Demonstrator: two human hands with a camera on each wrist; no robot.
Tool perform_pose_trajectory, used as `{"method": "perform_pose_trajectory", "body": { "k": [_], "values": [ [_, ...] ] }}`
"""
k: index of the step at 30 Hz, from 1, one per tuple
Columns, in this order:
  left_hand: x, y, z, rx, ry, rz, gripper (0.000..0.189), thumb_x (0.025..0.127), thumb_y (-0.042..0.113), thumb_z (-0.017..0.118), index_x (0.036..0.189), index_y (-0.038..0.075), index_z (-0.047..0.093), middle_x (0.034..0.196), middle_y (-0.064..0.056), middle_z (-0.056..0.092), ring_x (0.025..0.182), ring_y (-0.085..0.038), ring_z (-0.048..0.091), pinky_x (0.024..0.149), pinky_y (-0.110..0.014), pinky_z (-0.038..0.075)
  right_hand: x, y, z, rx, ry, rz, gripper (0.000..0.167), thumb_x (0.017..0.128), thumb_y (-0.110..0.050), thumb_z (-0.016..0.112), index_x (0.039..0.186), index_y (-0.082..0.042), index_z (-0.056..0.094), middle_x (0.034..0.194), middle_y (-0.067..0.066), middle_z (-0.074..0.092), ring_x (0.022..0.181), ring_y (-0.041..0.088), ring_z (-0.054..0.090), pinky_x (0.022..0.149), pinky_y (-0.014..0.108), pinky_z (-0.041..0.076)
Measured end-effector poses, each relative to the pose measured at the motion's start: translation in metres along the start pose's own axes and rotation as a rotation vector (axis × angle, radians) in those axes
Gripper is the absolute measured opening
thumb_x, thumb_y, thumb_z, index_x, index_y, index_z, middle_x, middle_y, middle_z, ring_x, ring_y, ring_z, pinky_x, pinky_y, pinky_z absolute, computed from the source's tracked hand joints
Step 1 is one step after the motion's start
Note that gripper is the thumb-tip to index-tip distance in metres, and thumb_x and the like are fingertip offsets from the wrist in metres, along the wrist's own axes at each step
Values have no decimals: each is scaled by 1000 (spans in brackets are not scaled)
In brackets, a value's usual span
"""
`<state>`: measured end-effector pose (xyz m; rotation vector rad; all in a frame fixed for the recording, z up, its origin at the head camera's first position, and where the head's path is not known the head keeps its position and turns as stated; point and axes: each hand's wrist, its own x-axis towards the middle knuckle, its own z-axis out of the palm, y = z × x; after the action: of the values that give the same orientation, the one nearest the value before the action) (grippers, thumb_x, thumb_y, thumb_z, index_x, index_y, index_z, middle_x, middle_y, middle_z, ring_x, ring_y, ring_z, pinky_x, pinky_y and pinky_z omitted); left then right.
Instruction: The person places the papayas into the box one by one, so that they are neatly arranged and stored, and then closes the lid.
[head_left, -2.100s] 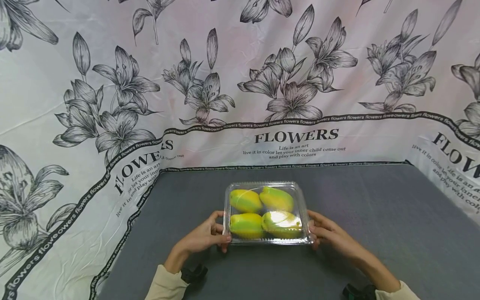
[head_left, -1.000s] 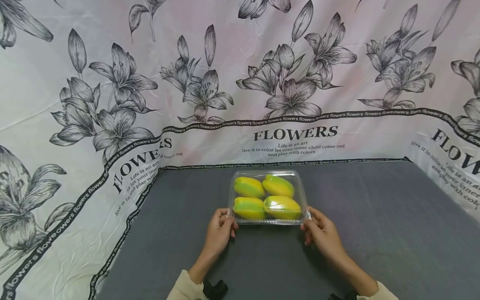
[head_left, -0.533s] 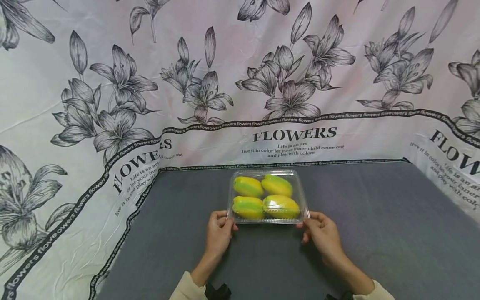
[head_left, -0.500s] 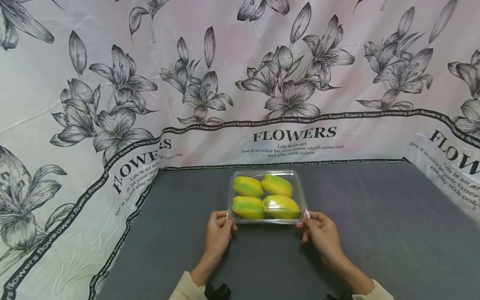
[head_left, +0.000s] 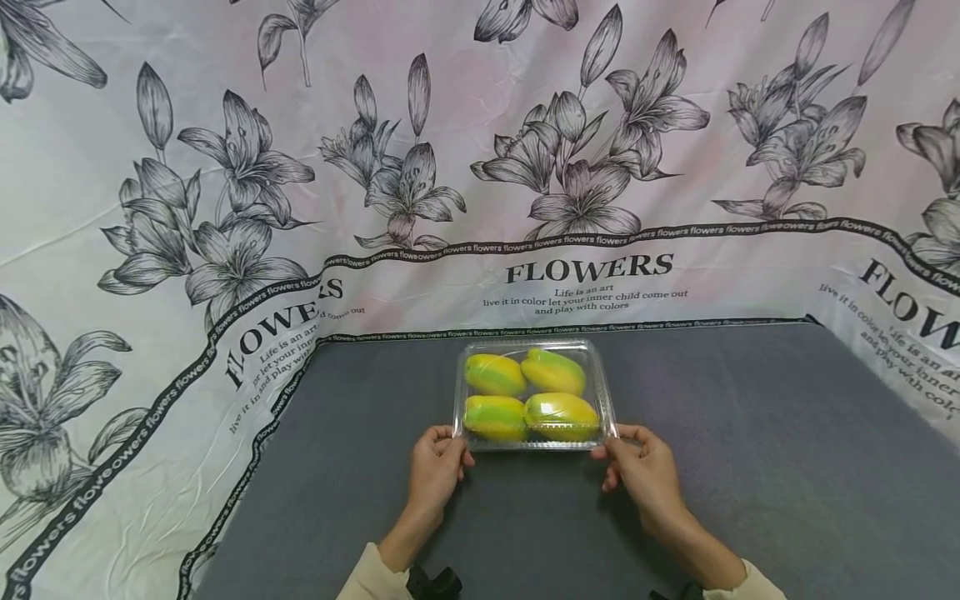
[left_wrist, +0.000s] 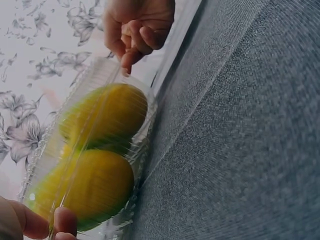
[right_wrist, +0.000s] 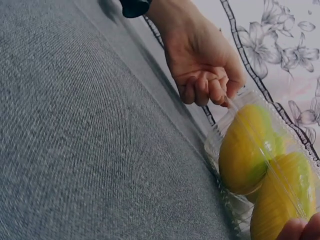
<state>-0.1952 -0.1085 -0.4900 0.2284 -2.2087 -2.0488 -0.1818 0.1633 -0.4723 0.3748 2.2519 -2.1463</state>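
A clear plastic clamshell box [head_left: 540, 445] with a ribbed edge lies in the middle of the grey table, its lid down. Several yellow-green mangoes [head_left: 495, 417] show through it in two rows. At the near left corner my left hand [head_left: 437, 468] pinches the rim between thumb and fingers. My right hand [head_left: 647, 477] does the same at the near right corner. The left wrist view shows the left fingertips [left_wrist: 65, 220] on the lid's edge, with the right hand [left_wrist: 142, 27] at the far end. In the right wrist view, the left hand [right_wrist: 200, 57] grips its corner, fingers curled.
The table is covered with dark grey cloth [head_left: 750, 417]. A white curtain [head_left: 420, 300] with printed lilies and lettering stands along the back and both sides. Black wrist straps [head_left: 435, 582] and cream sleeves [head_left: 375, 575] show at the bottom.
Since two seconds ago both hands have moved the box away from me, toward the table's back. Over the last half second, box and hands have stayed almost still.
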Motion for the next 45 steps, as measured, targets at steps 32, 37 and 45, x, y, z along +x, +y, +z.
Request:
{"method": "perform_pose_trajectory", "body": {
  "k": [32,37,45],
  "values": [
    [-2,-2,-3,11,15,25,6,93,2,52,88,5,55,52,0,51,41,-10,44,43,-24,41,-1,1,-1,21,-24,59,33,102,-12,49,130,4,48,77,-6,70,41,8,40,44,27,46],
    [-1,-2,-5,12,38,31,9,93,6,53,85,4,56,52,-2,50,39,-10,40,42,-23,38,0,1,-2,64,-26,77,28,105,-18,45,126,0,48,85,-4,64,47,10,47,47,28,50],
    [8,0,-19,39,201,160,25,98,7,51,72,6,48,55,3,43,47,-8,40,51,-24,37,1,0,-8,9,20,76,39,108,-32,42,131,-1,43,99,-2,52,69,9,55,65,25,55]
  ]
}}
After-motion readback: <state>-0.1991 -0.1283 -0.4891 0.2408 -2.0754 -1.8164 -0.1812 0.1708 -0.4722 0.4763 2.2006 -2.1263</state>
